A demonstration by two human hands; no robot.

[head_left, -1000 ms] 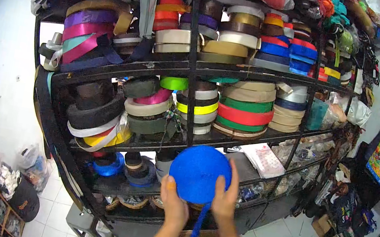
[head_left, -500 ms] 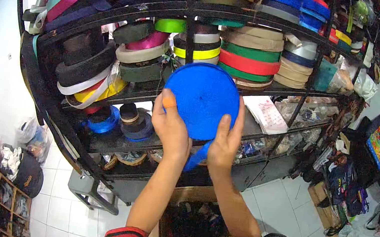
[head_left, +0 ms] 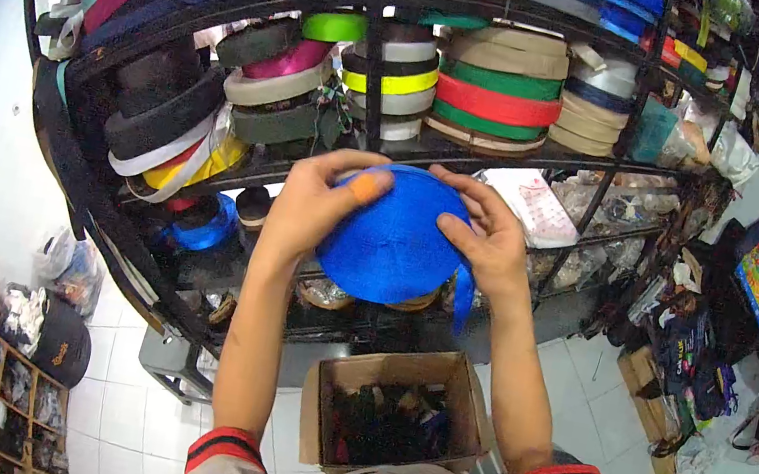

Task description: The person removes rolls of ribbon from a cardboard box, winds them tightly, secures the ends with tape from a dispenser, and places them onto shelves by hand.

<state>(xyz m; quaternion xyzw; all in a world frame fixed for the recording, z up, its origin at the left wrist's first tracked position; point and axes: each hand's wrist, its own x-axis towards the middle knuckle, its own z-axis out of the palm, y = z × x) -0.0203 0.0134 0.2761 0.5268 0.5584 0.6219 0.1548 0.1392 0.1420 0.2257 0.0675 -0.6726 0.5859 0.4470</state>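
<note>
The flat blue roll of webbing (head_left: 394, 240) is held up in front of the body, between the two hands, with neither placed clearly nearer. The roll lies at about three o'clock from the left hand (head_left: 315, 200) and at nine from the right hand (head_left: 495, 242). Its round face is turned toward the wearer and tilted, so that it is seen broader from nine to three than from twelve to six.

Both hands are spread part-wide and gripped on the roll. The left thumb, wrapped in orange, is laid on the face near eleven o'clock; the right thumb is pressed there near two. The fingers are hooked over the upper rim, their tips partly hidden. The loose end (head_left: 462, 297) is left hanging at four o'clock.

Below, near six o'clock, a cardboard box (head_left: 313, 418) is set on the floor, dark contents seen inside. At eight, a grey stool (head_left: 175, 358) is partly hidden by the left arm. Beyond the roll, toward twelve, a black rack (head_left: 368, 52) is stacked with coloured rolls (head_left: 494, 105); a white printed packet (head_left: 532, 208) is seen at two.
</note>
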